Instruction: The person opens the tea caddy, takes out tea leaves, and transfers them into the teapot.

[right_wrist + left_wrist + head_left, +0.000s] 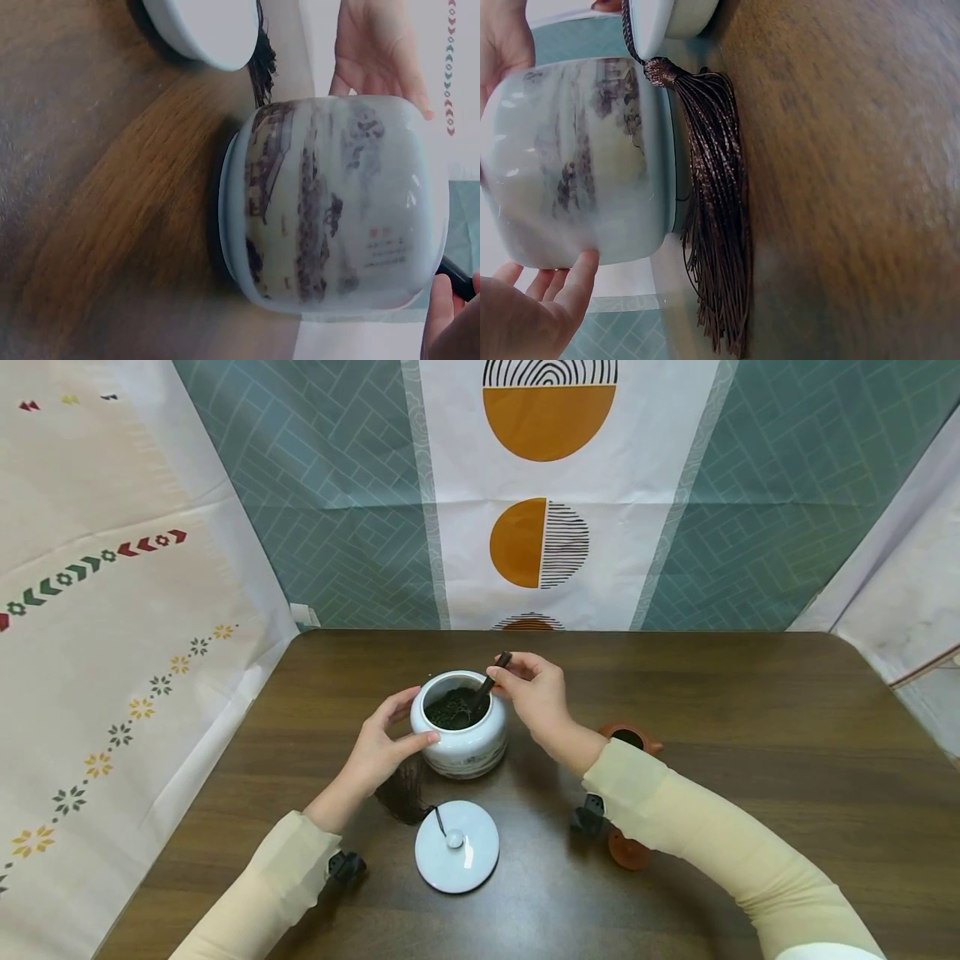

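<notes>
A white lidded-type jar [467, 750] stands uncovered on the table, dark tea leaves [448, 710] inside. My left hand [375, 752] holds it from the left, thumb near the front rim and fingers round the side. Between thumb and fingers, my right hand [542, 697] pinches the dark handle of a slim scoop [487, 683], whose lower end reaches into the leaves. A brown landscape print shows on the jar [330, 202] in the right wrist view. The round white lid [450, 874] lies knob up in front, its brown tassel [403, 795] stretched out to the left.
Partly behind the right forearm is a reddish clay teapot [651, 747], open on top. A small clay lid [628, 852] lies nearer, beside the right sleeve [697, 814]. The wooden table [787, 718] ends at a patterned cloth backdrop [345, 510].
</notes>
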Tool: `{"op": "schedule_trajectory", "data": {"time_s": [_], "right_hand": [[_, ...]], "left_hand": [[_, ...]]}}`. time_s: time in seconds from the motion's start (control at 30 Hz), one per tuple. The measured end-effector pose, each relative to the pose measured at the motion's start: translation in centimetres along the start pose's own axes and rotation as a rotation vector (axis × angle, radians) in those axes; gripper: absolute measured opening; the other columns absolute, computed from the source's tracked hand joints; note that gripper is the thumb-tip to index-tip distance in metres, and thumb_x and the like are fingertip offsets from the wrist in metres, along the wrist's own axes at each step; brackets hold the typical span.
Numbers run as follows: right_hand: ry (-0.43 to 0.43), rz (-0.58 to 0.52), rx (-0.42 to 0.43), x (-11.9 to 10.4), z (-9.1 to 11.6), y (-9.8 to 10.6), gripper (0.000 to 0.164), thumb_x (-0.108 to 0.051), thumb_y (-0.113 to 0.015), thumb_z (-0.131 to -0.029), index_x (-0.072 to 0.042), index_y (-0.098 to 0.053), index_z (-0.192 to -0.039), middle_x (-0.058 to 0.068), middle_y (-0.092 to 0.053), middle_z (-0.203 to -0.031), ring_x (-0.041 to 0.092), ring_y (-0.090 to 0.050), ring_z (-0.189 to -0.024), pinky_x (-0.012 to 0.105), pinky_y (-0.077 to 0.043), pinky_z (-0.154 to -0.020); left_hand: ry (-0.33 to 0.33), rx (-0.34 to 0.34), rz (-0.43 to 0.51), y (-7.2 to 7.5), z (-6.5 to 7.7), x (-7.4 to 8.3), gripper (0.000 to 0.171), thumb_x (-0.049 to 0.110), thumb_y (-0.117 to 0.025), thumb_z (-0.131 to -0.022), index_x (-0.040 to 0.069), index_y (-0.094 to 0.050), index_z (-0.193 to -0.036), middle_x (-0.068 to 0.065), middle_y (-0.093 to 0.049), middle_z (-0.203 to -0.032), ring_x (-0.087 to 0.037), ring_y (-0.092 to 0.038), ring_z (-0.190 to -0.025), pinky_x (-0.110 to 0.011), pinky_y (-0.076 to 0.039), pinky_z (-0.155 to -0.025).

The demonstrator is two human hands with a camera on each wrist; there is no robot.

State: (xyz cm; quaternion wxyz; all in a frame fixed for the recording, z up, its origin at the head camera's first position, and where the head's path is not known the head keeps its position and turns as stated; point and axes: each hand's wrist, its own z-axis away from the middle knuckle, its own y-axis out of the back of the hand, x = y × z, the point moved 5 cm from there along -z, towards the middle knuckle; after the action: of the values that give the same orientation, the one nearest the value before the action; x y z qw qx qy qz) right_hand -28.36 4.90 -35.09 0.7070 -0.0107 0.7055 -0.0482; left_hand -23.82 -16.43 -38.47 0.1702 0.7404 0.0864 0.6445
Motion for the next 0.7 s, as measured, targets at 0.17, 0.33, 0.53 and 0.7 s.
{"op": "schedule_trajectory", "data": {"time_s": [0.17,0.33,0.53,0.7], "right_hand": [[-0.026,-0.060,0.018,0.1,0.1,0.3,0.023,0.001,-0.070,-0.083,0.007,-0.065,-0.105,0.010,-0.066,-0.090,0.008,-0.066,-0.073,0.028,-0.058,-0.070],[-0.065,-0.097,0.027,0.2,0.1,0.6,0.022,-0.001,-0.069,-0.085,0.007,-0.065,-0.105,0.006,-0.066,-0.086,0.008,-0.067,-0.072,0.027,-0.058,-0.070],[-0.125,-0.113,0.033,0.3,0.2,1.0,0.023,-0.004,-0.068,-0.086,0.005,-0.064,-0.107,0.004,-0.065,-0.087,0.008,-0.068,-0.071,0.026,-0.057,-0.073],[-0.174,-0.154,0.040,0.5,0.1,1.3,0.025,-0.004,-0.067,-0.087,0.006,-0.062,-0.109,0.003,-0.064,-0.087,0.007,-0.067,-0.070,0.034,-0.055,-0.082]], "left_hand": [[-0.002,-0.001,0.013,0.1,0.1,0.0,0.068,0.009,-0.075,-0.081,0.005,-0.043,-0.140,-0.015,-0.046,-0.140,-0.033,-0.044,-0.126,-0.056,-0.037,-0.103],[-0.011,0.004,0.023,0.1,0.1,0.1,0.068,0.007,-0.076,-0.080,0.004,-0.043,-0.140,-0.015,-0.047,-0.140,-0.032,-0.045,-0.126,-0.056,-0.037,-0.103],[-0.013,-0.001,0.016,0.0,0.1,0.0,0.068,0.007,-0.075,-0.080,0.004,-0.043,-0.140,-0.016,-0.047,-0.140,-0.033,-0.045,-0.126,-0.057,-0.036,-0.103],[-0.014,0.005,0.020,0.0,0.0,0.0,0.068,0.007,-0.075,-0.080,0.004,-0.043,-0.140,-0.016,-0.048,-0.139,-0.032,-0.045,-0.125,-0.056,-0.036,-0.103]]}}
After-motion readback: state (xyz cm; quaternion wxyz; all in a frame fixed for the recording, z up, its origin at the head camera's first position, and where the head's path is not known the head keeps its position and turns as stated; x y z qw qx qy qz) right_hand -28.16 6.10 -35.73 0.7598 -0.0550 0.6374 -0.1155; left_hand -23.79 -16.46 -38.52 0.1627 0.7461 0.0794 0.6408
